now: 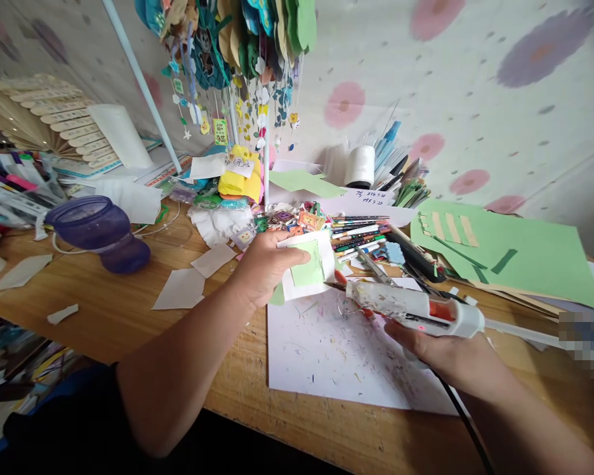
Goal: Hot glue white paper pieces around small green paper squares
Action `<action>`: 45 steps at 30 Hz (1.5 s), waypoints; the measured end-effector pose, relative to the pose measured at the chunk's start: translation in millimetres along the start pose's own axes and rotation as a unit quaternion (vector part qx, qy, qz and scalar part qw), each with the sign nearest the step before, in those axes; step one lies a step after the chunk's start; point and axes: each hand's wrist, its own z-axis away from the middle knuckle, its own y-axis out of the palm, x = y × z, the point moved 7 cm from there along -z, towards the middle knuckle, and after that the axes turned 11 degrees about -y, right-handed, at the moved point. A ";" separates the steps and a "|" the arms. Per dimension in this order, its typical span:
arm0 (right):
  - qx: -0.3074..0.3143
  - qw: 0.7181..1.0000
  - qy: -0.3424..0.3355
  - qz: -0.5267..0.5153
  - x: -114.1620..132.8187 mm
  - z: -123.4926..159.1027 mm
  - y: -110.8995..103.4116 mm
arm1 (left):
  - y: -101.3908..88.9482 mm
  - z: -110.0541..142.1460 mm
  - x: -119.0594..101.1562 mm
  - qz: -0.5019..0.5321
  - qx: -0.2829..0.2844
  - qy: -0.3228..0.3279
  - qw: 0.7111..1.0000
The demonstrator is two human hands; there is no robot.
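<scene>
In the head view my left hand (267,264) is closed on a white paper card (324,247) that has a smaller light green paper rectangle (304,267) on its face. My thumb presses on the green piece. My right hand (440,353) is wrapped around the handle of a white glue gun (400,305), which has a small red light and a glue stick coming out of its back. Its nozzle points left, close by the card's lower right edge; I cannot tell whether it touches. Beneath both hands lies a stained white sheet (321,359).
Several pens (356,237) and small paper trinkets (307,221) lie behind the card. Green paper (534,231) with cut strips rests at right. A purple jar (94,224) stands at left near paper scraps (181,289). Decorated paper pieces (228,39) hang on a white stand.
</scene>
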 end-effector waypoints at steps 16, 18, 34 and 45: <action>0.180 0.977 -0.058 0.103 9.9 -3.8 45.3 | -3.0 -4.1 -10.8 0.099 0.089 0.023 0.991; 0.221 0.968 -0.072 0.094 9.6 1.4 37.6 | 0.5 -2.0 -9.9 0.105 0.106 0.018 0.989; 0.099 0.941 0.025 -0.323 47.0 -58.0 20.1 | 38.0 22.6 12.2 0.080 0.213 -0.043 0.973; 0.094 0.928 0.077 -0.352 39.6 -55.5 29.7 | 34.2 26.8 13.0 -0.032 0.161 0.005 0.986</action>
